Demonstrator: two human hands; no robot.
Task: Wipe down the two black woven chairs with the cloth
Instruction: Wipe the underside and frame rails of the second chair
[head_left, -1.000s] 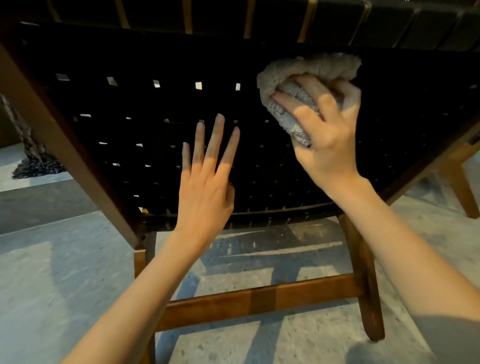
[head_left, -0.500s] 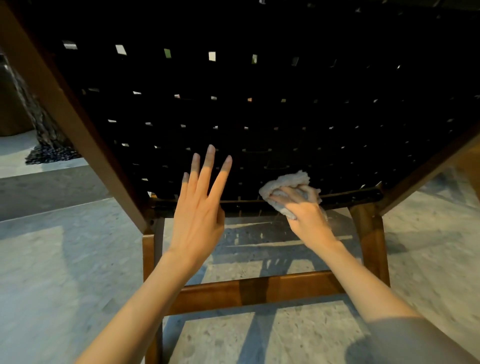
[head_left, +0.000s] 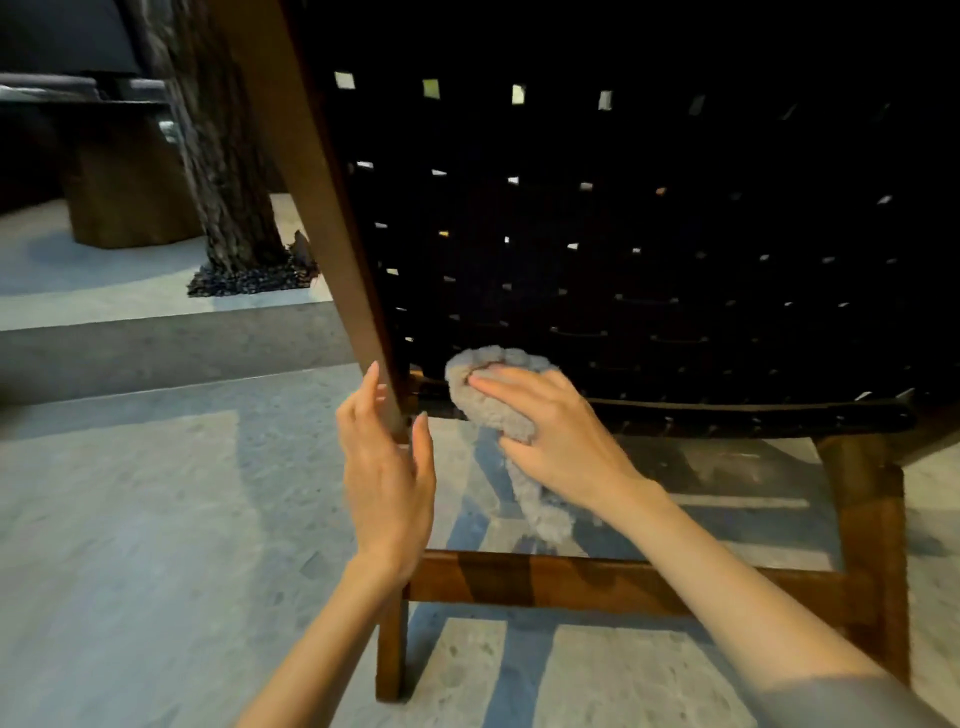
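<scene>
Right hand (head_left: 561, 441), cloth (head_left: 488, 408); seemingly stone floor (head_left: 130, 519)

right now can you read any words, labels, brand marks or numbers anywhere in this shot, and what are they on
None: no readable text anywhere in the view.
The chair, the cloth, the left hand, the right hand and the floor carry no words, labels or numbers.
The dark background at the upper left is too dim to tell.
</scene>
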